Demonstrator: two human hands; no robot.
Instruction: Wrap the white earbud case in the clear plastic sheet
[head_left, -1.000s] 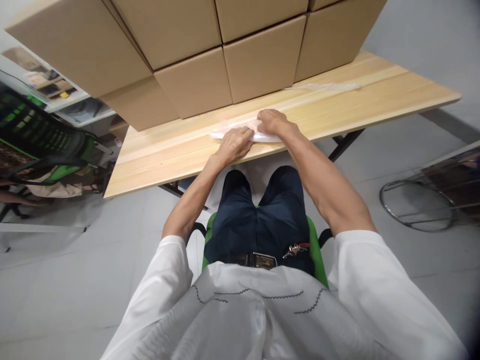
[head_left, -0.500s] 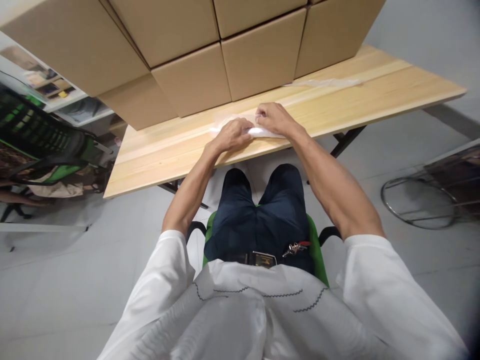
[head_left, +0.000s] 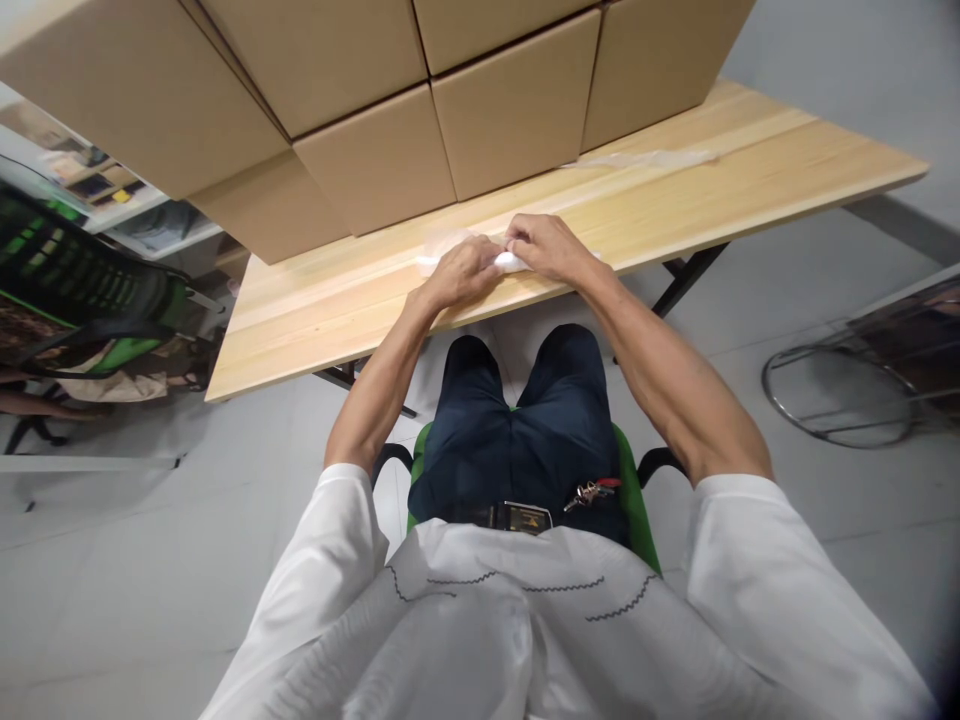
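Head view: the film [head_left: 511, 262], white & semi-clear, is laid along the near edge of the table [head_left: 787, 170], in front of the boxes [head_left: 517, 110] and well clear of them. It is pinned by the L hand [head_left: 466, 270], palm down w/ fingers bent over it; whether it is gripped there or only pressed can't be told, as the fingertips are poorly shown. By the R hand [head_left: 546, 246], just beside, the film is pinched in curled fingers.

Judged by its look, it'd be v. light, limp & thin, prob. a bit slippery, easily creased or torn rather than broken. It'd be best taken by a free edge, thumb vs. forefinger, w/ the rest held flat.

Count: 2 hands, both on the film; 1 film under them; 1 loose strip [head_left: 652, 160] farther back, near the boxes; 1 table; min. 7 boxes, approx. 3 upper & 4 lower, the upper ones cut off by the frame; 1 bunch of keys [head_left: 589, 495] at the waist.
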